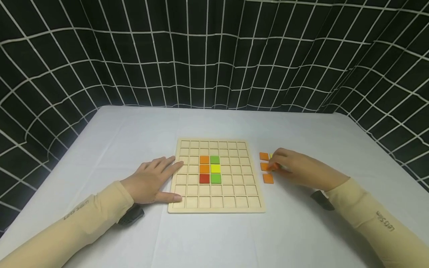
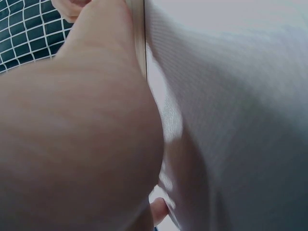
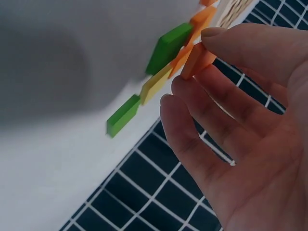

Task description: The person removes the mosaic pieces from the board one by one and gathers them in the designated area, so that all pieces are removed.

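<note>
A pale wooden grid board [image 1: 233,191] lies flat on the table. In its middle sit two columns of square tiles: orange, orange and a red tile [image 1: 204,178] on the left, green, a yellow tile [image 1: 215,168] and green on the right. My left hand [image 1: 151,181] rests with spread fingers over the board's left edge. To the right of the board, my right hand [image 1: 296,168] pinches an orange tile [image 3: 196,61] between thumb and fingers. Loose orange tiles, among them one orange tile [image 1: 268,178], lie beside that hand, which partly hides the group.
In the right wrist view, a green tile [image 3: 168,48], a yellow tile [image 3: 156,85] and another green tile [image 3: 123,116] lie near the fingers. A white cloth [image 1: 207,238] covers the table. Black curtain [image 1: 214,52] with a white grid hangs behind and at both sides.
</note>
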A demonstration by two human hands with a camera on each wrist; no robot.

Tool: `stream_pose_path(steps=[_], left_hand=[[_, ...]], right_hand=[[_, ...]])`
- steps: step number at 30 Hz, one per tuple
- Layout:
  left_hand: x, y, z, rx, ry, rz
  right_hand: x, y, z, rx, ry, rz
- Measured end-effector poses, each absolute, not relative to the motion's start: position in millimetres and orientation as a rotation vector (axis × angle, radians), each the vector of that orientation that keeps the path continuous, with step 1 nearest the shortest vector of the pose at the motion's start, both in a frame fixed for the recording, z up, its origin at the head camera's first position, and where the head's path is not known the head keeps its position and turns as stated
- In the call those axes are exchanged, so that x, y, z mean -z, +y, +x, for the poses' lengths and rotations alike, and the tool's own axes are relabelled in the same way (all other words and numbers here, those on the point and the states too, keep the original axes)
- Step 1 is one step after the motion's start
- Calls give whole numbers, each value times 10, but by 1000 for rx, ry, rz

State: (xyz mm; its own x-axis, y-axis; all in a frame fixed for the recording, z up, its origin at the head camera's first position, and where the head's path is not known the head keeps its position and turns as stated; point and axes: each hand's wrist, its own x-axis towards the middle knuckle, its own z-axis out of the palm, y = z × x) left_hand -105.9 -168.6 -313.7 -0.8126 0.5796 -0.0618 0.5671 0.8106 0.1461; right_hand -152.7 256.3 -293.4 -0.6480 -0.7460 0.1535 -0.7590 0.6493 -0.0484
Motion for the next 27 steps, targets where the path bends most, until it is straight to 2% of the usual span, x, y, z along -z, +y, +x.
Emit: stream_pose_path(steps=[5, 14, 27], left_hand=[[3160, -1689, -1061, -188, 2894, 918], [3163, -1691, -1060, -179, 2892, 924], [3175, -1696, -1071, -197, 2897, 917]], right_hand=[[2958, 2646, -1571, -136, -2760, 1188], [2923, 2779, -1655, -125, -3009, 874], [2912, 2987, -1815, -157, -3168, 675]])
